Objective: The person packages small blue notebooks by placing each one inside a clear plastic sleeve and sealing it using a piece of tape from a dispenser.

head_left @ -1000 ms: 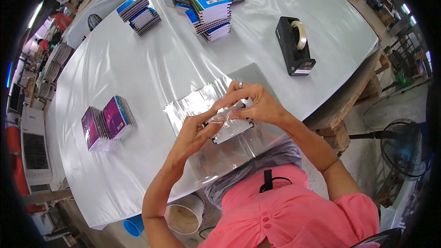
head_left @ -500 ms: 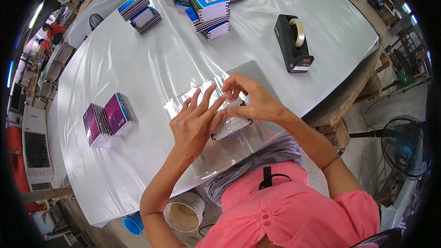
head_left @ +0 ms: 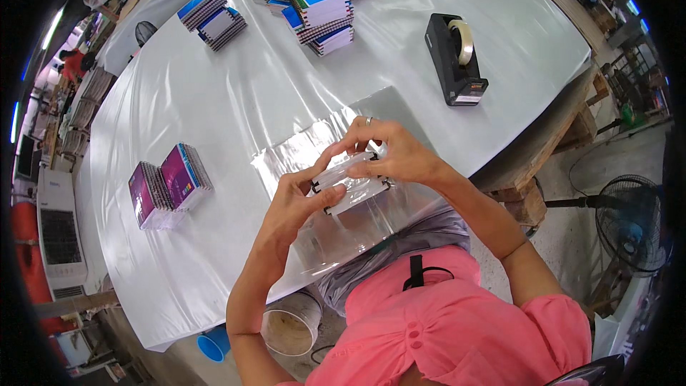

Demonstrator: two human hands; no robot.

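Between my hands stands a small bundle of spiral notebooks (head_left: 359, 196), white page edges up and black binding coils at its corners. Clear plastic film seems to cover it. Gripping its left end is my left hand (head_left: 291, 196), the thumb lying on top and the fingers reaching round the far side. My right hand (head_left: 401, 156) holds the right end, its thumb pressed on the top and its fingers bent over the far edge. Under the bundle lies a shiny clear plastic sheet (head_left: 336, 243). The far fingertips of both hands are partly hidden.
Purple notebooks (head_left: 171, 186) stand in two bundles at the left. Blue notebook stacks (head_left: 320, 11) and a smaller blue group (head_left: 212, 18) are at the back. A black tape dispenser (head_left: 457, 61) sits at the far right. Buckets (head_left: 291, 325) and a fan (head_left: 632, 225) are beyond the table's edge.
My left hand has gone from spread fingers over the film to gripping the bundle's left end. My right fingers have shifted from a raised pinch to reaching over the far side.
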